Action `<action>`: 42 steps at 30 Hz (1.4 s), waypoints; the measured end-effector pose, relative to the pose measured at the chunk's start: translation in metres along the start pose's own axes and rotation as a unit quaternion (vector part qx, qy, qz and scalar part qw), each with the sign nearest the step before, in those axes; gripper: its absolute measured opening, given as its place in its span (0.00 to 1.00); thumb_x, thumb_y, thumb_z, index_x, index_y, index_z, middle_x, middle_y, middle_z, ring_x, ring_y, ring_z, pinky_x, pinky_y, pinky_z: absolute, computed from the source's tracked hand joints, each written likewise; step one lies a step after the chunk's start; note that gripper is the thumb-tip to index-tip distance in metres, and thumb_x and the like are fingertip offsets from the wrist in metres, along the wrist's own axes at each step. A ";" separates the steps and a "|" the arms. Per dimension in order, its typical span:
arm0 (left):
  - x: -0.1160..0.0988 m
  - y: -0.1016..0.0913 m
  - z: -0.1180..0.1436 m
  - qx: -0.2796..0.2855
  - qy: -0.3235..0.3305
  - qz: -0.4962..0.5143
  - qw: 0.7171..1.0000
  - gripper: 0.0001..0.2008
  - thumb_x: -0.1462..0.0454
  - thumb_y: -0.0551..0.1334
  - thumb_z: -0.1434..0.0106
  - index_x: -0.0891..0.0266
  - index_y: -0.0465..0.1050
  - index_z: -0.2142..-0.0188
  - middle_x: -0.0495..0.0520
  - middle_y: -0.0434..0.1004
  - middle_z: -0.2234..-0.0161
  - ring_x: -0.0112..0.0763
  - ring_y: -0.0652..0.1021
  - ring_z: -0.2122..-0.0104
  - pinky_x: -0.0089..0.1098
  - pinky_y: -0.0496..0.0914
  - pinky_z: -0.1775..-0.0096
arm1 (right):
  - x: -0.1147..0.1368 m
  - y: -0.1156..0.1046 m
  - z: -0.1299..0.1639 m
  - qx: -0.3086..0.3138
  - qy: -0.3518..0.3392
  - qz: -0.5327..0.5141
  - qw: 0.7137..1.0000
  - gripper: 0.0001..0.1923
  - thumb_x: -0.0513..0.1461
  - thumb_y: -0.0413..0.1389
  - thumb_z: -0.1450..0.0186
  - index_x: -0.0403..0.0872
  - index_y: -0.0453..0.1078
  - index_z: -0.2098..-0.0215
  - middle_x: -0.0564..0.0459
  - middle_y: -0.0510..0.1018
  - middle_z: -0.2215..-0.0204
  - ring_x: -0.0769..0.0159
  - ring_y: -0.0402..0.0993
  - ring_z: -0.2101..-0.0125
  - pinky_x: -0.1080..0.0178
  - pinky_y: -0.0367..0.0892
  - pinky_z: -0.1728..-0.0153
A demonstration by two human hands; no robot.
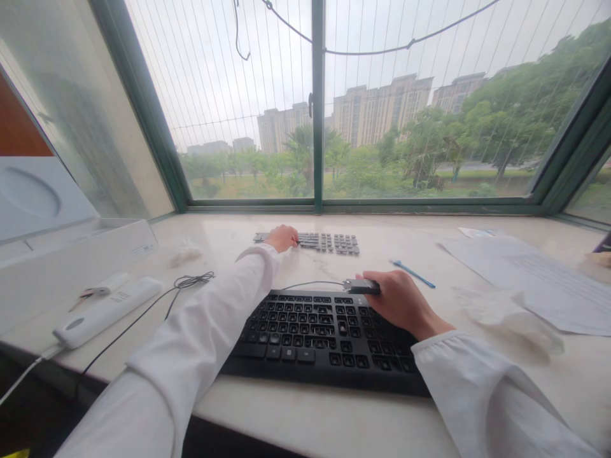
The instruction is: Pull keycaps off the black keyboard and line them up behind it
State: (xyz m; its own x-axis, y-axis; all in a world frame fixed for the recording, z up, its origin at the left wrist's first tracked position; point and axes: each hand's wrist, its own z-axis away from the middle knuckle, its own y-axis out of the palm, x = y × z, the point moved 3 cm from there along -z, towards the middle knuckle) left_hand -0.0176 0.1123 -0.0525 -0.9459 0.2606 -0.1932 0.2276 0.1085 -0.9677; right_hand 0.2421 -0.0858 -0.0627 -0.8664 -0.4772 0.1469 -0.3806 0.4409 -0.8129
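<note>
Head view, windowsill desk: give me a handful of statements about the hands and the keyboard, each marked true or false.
1. The left hand rests on the rows of loose keycaps near the window. True.
2. The right hand is holding the blue pen. False: the pen lies apart on the sill; the right hand is at the keyboard's far right corner, at a small dark object.
3. The black keyboard has many keys missing. True: bare sockets show across its rows.
4. The white remote-like device lies to the right of the keyboard. False: it lies to the left.
5. The papers are stacked on the keyboard. False: they lie on the sill, to the right.
</note>
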 end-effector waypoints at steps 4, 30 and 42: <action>-0.001 0.000 -0.002 0.004 0.002 0.002 1.000 0.09 0.64 0.68 0.47 0.56 0.80 0.65 0.50 0.82 0.63 0.29 0.78 0.69 0.28 0.70 0.61 | -0.002 0.001 0.000 0.002 0.003 0.000 1.000 0.17 0.42 0.47 0.35 0.49 0.67 0.79 0.52 0.74 0.83 0.65 0.68 0.80 0.65 0.53 0.74; -0.004 0.002 -0.004 0.010 -0.020 -0.009 1.000 0.11 0.64 0.67 0.44 0.55 0.77 0.59 0.50 0.81 0.63 0.27 0.79 0.71 0.29 0.71 0.59 | 0.001 -0.002 0.000 0.020 0.000 -0.013 1.000 0.17 0.42 0.47 0.34 0.48 0.68 0.78 0.51 0.75 0.81 0.65 0.71 0.78 0.65 0.55 0.72; -0.024 -0.035 0.031 -0.038 -0.039 0.015 0.998 0.09 0.63 0.66 0.42 0.55 0.78 0.59 0.48 0.81 0.61 0.26 0.78 0.69 0.26 0.70 0.60 | -0.004 -0.002 -0.001 -0.007 -0.006 0.034 0.999 0.16 0.43 0.48 0.35 0.49 0.72 0.75 0.51 0.78 0.80 0.63 0.72 0.79 0.64 0.54 0.73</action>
State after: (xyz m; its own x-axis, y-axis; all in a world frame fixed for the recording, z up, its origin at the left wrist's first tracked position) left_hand -0.0099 0.0729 -0.0190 -0.9530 0.1904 -0.2358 0.2693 0.1749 -0.9470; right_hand 0.2462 -0.0838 -0.0605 -0.8870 -0.4540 0.0842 -0.3248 0.4840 -0.8126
